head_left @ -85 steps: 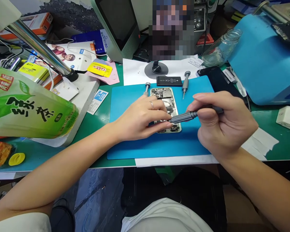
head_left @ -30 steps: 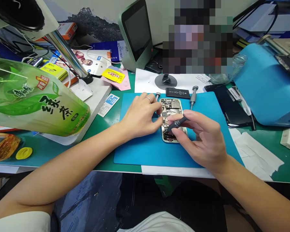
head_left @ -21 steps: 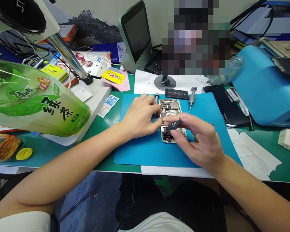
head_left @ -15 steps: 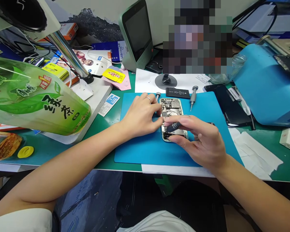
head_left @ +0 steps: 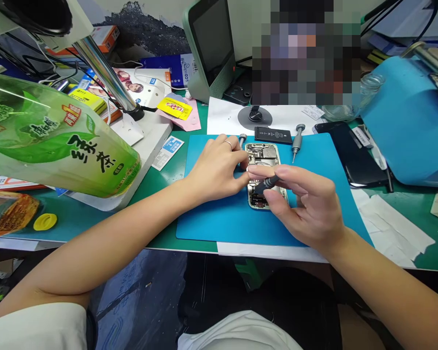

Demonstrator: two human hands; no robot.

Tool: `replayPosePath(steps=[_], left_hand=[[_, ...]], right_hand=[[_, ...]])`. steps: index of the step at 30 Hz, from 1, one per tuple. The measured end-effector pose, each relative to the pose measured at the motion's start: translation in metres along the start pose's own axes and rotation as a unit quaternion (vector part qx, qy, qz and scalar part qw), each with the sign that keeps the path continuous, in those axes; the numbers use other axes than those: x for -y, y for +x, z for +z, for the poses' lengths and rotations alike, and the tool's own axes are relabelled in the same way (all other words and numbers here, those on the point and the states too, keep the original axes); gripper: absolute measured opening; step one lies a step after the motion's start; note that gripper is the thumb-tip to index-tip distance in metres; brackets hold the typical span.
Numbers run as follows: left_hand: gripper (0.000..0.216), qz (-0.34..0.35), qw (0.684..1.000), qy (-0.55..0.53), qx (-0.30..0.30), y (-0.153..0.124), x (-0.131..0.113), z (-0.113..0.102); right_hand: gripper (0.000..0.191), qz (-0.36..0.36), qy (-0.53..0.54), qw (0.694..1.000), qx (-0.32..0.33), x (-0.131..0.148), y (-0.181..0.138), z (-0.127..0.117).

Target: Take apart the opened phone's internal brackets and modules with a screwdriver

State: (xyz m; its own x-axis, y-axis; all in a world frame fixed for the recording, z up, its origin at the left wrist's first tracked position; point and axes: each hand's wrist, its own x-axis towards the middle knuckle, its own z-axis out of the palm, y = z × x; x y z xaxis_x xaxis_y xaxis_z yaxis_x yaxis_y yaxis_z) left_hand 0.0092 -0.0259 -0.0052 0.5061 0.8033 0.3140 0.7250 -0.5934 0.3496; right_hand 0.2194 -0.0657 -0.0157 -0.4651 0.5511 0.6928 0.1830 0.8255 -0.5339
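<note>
An opened phone (head_left: pixel 265 156) lies face down on a blue work mat (head_left: pixel 219 214), its inner boards showing. My left hand (head_left: pixel 219 167), a ring on one finger, rests on the phone's left edge with its fingers curled and pinched against the frame. My right hand (head_left: pixel 302 204) is closed on a grey screwdriver (head_left: pixel 268 183), whose tip points down into the lower half of the phone. A second grey screwdriver (head_left: pixel 296 137) and a black battery (head_left: pixel 273 134) lie on the mat just beyond the phone. Another screwdriver (head_left: pixel 242 139) peeks out behind my left fingers.
A large green tea bottle (head_left: pixel 54 141) fills the left foreground. A lamp arm (head_left: pixel 102 73), boxes and cables crowd the back left. A green-cased screen (head_left: pixel 211 43) stands behind the mat. A black phone screen (head_left: pixel 354 155), a blue cushion (head_left: pixel 405 121) and white paper (head_left: pixel 390 228) lie right.
My right hand has dropped from beside the phone onto its lower half, and the screwdriver tip now points into the phone. My left hand stays on the left edge. The view shifted slightly.
</note>
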Motion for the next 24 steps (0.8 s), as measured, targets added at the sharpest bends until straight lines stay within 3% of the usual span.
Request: replayPosePath(steps=[5,10,24], left_hand=[[0.014,-0.006,1.0,0.001,-0.004,-0.0002,-0.0005,0.0004],[0.017,-0.006,1.0,0.001,-0.003,0.0,-0.0005,-0.0001],[0.016,-0.007,1.0,0.006,-0.008,-0.0003,0.0005,0.0014]], right_hand=[[0.08,-0.03,-0.037,0.999,-0.026,-0.0018,0.0041,-0.0018],[0.072,0.035,-0.002,0.998,-0.051,-0.0006,-0.0002,-0.001],[0.086,-0.038,-0.029,0.999,-0.021,0.0,0.0031,0.0028]])
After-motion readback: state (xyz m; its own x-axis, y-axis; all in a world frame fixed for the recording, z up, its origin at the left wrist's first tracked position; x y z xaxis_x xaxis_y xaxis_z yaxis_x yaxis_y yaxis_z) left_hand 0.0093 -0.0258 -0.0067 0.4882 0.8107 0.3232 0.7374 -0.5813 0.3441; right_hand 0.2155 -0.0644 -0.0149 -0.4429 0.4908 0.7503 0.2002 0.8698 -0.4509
